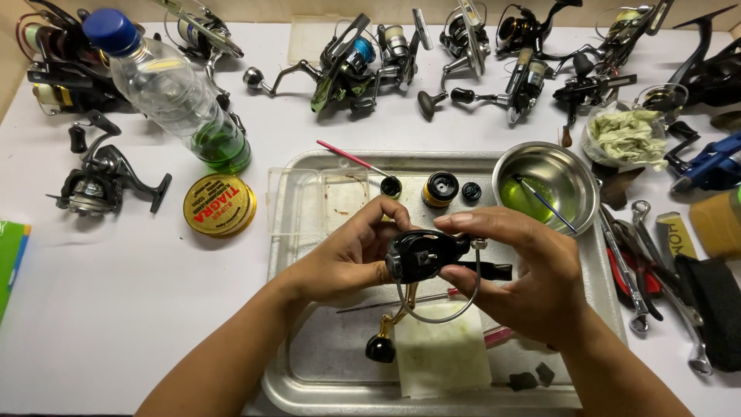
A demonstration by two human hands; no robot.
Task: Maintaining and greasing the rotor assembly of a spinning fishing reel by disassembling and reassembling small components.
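A white table (pixel 154 309) carries everything. A metal tray (pixel 309 386) sits at its near middle. Left of the tray lie a round yellow tin (pixel 220 205), a black spinning reel (pixel 100 181) and a clear plastic bottle (pixel 166 89) with green liquid and a blue cap. A green edge (pixel 9 259) shows at the far left. More fishing reels (pixel 363 66) line the far side. Right of the tray lie wrenches (pixel 637 262), a container of rags (pixel 629 135) and a black foam block (pixel 714 305).

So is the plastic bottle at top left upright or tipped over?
Tipped: the plastic bottle lies on its side on the table, blue cap toward the far edge, green liquid pooled at its base.
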